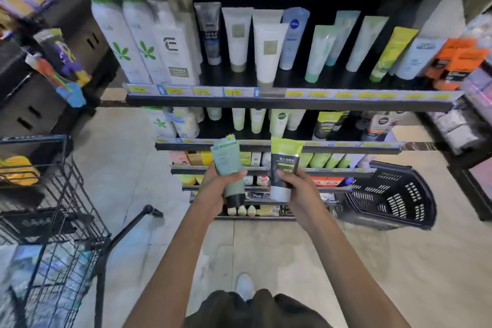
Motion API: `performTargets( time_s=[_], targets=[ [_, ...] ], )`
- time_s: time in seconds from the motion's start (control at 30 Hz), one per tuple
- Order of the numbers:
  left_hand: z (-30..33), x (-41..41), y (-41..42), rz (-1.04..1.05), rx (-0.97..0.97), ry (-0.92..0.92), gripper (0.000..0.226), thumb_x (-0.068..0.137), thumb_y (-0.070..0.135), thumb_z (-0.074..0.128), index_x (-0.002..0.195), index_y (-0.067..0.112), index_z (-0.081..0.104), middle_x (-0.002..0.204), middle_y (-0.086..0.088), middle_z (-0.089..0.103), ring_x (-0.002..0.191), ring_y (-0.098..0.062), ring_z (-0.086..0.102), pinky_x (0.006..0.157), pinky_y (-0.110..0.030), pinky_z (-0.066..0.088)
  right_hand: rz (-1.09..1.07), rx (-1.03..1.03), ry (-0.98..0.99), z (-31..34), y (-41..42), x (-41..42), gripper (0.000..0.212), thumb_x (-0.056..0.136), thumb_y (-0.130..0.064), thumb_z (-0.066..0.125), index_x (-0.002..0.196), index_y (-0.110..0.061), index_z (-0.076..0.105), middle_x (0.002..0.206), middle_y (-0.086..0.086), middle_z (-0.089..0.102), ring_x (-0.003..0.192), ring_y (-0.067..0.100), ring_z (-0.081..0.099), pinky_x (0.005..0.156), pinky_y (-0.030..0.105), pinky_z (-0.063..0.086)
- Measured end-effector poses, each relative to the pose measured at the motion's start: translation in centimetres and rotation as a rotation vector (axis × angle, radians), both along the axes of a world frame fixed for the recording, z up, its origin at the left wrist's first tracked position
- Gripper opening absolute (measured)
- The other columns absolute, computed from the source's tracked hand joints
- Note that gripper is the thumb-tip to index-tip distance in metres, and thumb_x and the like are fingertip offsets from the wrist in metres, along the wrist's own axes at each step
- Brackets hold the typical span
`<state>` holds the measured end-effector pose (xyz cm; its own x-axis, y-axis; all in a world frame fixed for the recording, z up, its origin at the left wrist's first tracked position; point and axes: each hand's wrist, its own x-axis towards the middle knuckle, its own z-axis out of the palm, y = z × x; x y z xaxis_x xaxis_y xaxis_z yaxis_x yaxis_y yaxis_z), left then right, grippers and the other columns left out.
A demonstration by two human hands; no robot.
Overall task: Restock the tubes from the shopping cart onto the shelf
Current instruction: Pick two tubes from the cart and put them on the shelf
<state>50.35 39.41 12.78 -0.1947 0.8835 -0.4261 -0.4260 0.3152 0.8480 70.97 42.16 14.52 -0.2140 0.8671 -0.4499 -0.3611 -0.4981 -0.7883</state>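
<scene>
My left hand (213, 189) grips a pale green tube with a black cap (228, 165), cap pointing down. My right hand (295, 189) grips a lime-and-black tube with a grey cap (284, 168), also cap down. Both tubes are held side by side in front of the lower shelves. The main shelf (266, 100) above them carries standing tubes and bottles, with a dark gap around the middle right. The wire shopping cart (53, 208) stands to my left, its handle (133, 224) near my left forearm.
A black plastic hand basket (391, 194) lies on the floor at the right, against the lower shelves. Another rack (474, 114) juts in at the far right. Dark boxes and hanging toothbrush packs (58, 66) fill the left. My shoe (245, 286) is on the tiled floor.
</scene>
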Motion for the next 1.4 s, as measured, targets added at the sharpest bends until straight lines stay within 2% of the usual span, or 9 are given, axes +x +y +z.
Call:
performTargets(
  time_s=[0.1, 0.27, 0.47, 0.67, 0.8, 0.97, 1.1, 1.23, 1.4],
  targets=[
    [-1.0, -0.7, 1.3, 0.035, -0.004, 0.032, 0.062, 0.075, -0.002, 0.084, 0.129, 0.012, 0.059, 0.119, -0.009, 0.074, 0.103, -0.024, 0.072, 0.075, -0.036, 0.061, 0.04, -0.017, -0.02, -0.4, 2.0, -0.9, 0.027, 0.093, -0.009, 0.072, 0.118, -0.003, 0.066, 0.117, 0.02, 0.07, 0.1, 0.035, 0.067, 0.07, 0.043, 0.061],
    [-2.6, -2.6, 3.7, 0.119, -0.019, 0.248, 0.064, 0.068, 0.01, 0.092, 0.124, 0.018, 0.062, 0.112, 0.002, 0.077, 0.103, -0.018, 0.073, 0.089, -0.043, 0.06, 0.116, -0.034, -0.066, -0.6, 4.8, -2.8, 0.021, 0.089, -0.007, 0.075, 0.109, -0.003, 0.067, 0.108, 0.018, 0.072, 0.102, 0.039, 0.064, 0.096, 0.061, 0.051],
    [-3.4, -4.4, 6.7, 0.244, -0.032, 0.358, 0.059, 0.072, 0.01, 0.091, 0.12, 0.015, 0.057, 0.113, 0.001, 0.072, 0.1, -0.015, 0.071, 0.074, -0.028, 0.06, 0.192, -0.006, -0.081, 0.4, 6.5, -4.3, 0.025, 0.089, -0.005, 0.072, 0.113, -0.002, 0.066, 0.111, 0.024, 0.068, 0.097, 0.037, 0.062, 0.086, 0.052, 0.055],
    [-4.2, -6.1, 9.8, 0.207, -0.007, 0.537, 0.06, 0.07, 0.026, 0.091, 0.121, 0.02, 0.061, 0.119, 0.001, 0.07, 0.108, -0.019, 0.067, 0.087, -0.043, 0.061, 0.195, -0.02, -0.073, 0.4, 7.1, -4.6, 0.053, 0.074, -0.013, 0.08, 0.122, 0.001, 0.062, 0.124, 0.029, 0.067, 0.102, 0.039, 0.063, 0.087, 0.05, 0.056],
    [-3.4, -6.8, 11.9, 0.239, 0.035, 0.644, 0.057, 0.076, 0.027, 0.088, 0.124, 0.017, 0.059, 0.119, 0.0, 0.069, 0.104, -0.017, 0.066, 0.066, -0.019, 0.054, 0.188, -0.003, -0.052, 0.1, 7.2, -4.4, 0.051, 0.086, -0.007, 0.073, 0.132, 0.007, 0.055, 0.12, 0.026, 0.064, 0.097, 0.038, 0.066, 0.086, 0.048, 0.055],
    [-3.0, -7.7, 14.2, 0.239, 0.07, 0.735, 0.052, 0.081, 0.026, 0.086, 0.124, 0.017, 0.057, 0.115, 0.003, 0.068, 0.108, -0.016, 0.064, 0.096, -0.038, 0.056, 0.188, 0.017, -0.074, 0.1, 6.8, -3.7, 0.047, 0.091, -0.006, 0.069, 0.133, 0.007, 0.055, 0.116, 0.024, 0.067, 0.097, 0.036, 0.065, 0.083, 0.048, 0.056],
    [-2.9, -8.6, 15.7, 0.232, 0.096, 0.809, 0.067, 0.083, 0.031, 0.083, 0.138, 0.013, 0.049, 0.129, -0.002, 0.066, 0.12, -0.021, 0.061, 0.106, -0.038, 0.049, 0.166, 0.024, -0.099, 0.0, 6.4, -3.4, 0.047, 0.094, -0.005, 0.068, 0.135, 0.01, 0.051, 0.114, 0.026, 0.069, 0.094, 0.037, 0.067, 0.08, 0.046, 0.057],
    [-3.3, -8.8, 16.8, 0.214, 0.086, 0.857, 0.071, 0.084, 0.028, 0.082, 0.142, 0.012, 0.045, 0.138, -0.005, 0.061, 0.127, -0.023, 0.057, 0.107, -0.031, 0.044, 0.152, 0.017, -0.1, 0.0, 5.9, -2.9, 0.038, 0.094, -0.003, 0.066, 0.129, 0.009, 0.054, 0.121, 0.033, 0.065, 0.092, 0.037, 0.067, 0.075, 0.042, 0.06],
    [-5.1, -9.0, 17.3, 0.233, 0.011, 0.915, 0.067, 0.078, 0.03, 0.087, 0.13, 0.009, 0.052, 0.126, -0.008, 0.066, 0.119, -0.027, 0.062, 0.102, -0.046, 0.053, 0.148, 0.01, -0.107, -0.4, 5.8, -2.1, 0.031, 0.093, -0.003, 0.066, 0.124, 0.003, 0.059, 0.116, 0.029, 0.068, 0.086, 0.035, 0.07, 0.076, 0.041, 0.059]
  ],
)
